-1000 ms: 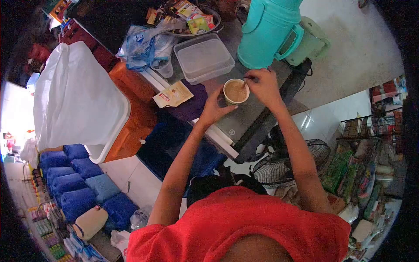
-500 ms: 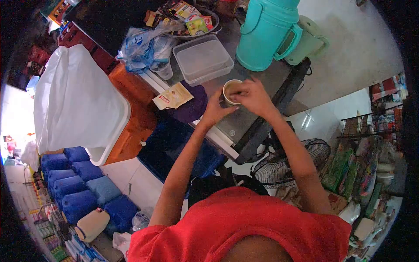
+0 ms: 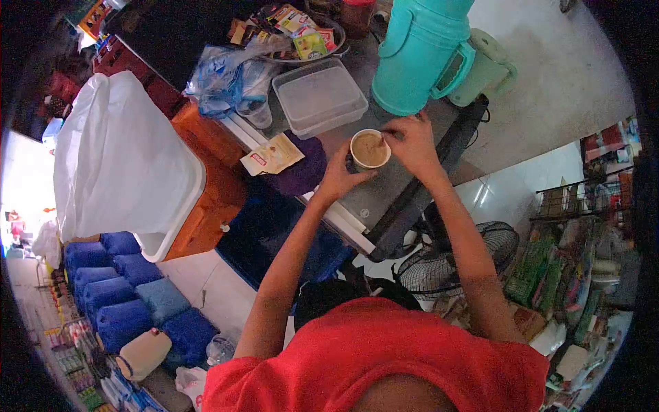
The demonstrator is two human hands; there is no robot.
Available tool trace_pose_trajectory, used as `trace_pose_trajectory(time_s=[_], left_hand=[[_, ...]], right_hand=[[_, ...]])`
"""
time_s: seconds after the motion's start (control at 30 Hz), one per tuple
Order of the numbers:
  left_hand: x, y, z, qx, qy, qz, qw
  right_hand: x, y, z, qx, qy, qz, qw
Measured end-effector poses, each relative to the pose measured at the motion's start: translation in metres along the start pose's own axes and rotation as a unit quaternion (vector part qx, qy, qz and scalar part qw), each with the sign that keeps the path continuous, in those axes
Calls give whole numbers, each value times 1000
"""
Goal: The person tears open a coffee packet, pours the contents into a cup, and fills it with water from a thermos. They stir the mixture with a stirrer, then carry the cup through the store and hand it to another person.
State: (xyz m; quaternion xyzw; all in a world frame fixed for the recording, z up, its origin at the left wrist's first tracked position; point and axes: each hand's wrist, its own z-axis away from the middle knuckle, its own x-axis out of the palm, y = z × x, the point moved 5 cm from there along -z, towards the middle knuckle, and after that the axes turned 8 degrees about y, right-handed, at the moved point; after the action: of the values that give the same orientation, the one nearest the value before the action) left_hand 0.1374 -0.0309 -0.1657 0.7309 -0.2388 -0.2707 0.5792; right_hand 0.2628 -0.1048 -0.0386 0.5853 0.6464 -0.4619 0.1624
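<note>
A paper cup (image 3: 371,149) with light brown liquid stands over the dark tabletop. My left hand (image 3: 339,174) is wrapped round its left side. At the cup's right rim, my right hand (image 3: 410,143) pinches something thin that reaches into the liquid; what it is cannot be made out. Left of the cup lies an opened cream sachet (image 3: 272,154) on a dark purple cloth (image 3: 307,167). A clear plastic tub (image 3: 320,97) sits behind the cup, and a turquoise jug (image 3: 420,58) rises behind my right hand.
A bowl of sachets (image 3: 335,34), a plastic bag (image 3: 223,81) and clear cups (image 3: 257,114) are at the back left. An orange cooler (image 3: 220,185) stands left of the table. A black fan (image 3: 494,247) is below its right edge, near stocked racks (image 3: 559,199).
My right hand has moved from over the cup's opening to its right rim, with the fingers further back. The liquid now shows more fully. My left hand stays on the cup.
</note>
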Motion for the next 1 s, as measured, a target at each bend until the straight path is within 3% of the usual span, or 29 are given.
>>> trace_pose_trajectory(time_s=[0.13,0.2,0.23,0.3,0.4,0.43,0.5,0.53,0.73,0.8,0.93,1.0], left_hand=[[0,-7,-1,-10,-11,20,1000],[-1,-3,1,-16,-7,25,1000],[-2,-2,1,-21,-3,30,999],[-3,4,3,-25,-1,8,1000],[-1,3,2,-12,4,0,1000],[-2,2,1,0,11,14,1000],[-2,4,1,-8,7,28,1000],[-1,5,1,-16,4,43,999],[1,2,-1,-37,2,40,999],[1,0,-2,-19,-3,48,999],[3,4,-1,-13,4,38,999],[5,7,-1,-4,7,34,999]], right_hand=[[10,-14,9,16,-63,-43,997],[7,-17,14,41,-146,-94,984],[8,-11,12,41,-146,-94,984],[2,2,4,23,-56,-11,998],[9,-7,4,-6,5,-39,999],[7,-10,7,-7,5,-40,999],[13,-22,17,1,-117,-76,990],[11,-20,15,1,-119,-76,990],[7,-8,3,-23,-27,35,999],[12,-28,12,-20,-117,-91,989],[8,-11,14,32,-107,-93,989],[-2,-4,5,10,-10,-29,999]])
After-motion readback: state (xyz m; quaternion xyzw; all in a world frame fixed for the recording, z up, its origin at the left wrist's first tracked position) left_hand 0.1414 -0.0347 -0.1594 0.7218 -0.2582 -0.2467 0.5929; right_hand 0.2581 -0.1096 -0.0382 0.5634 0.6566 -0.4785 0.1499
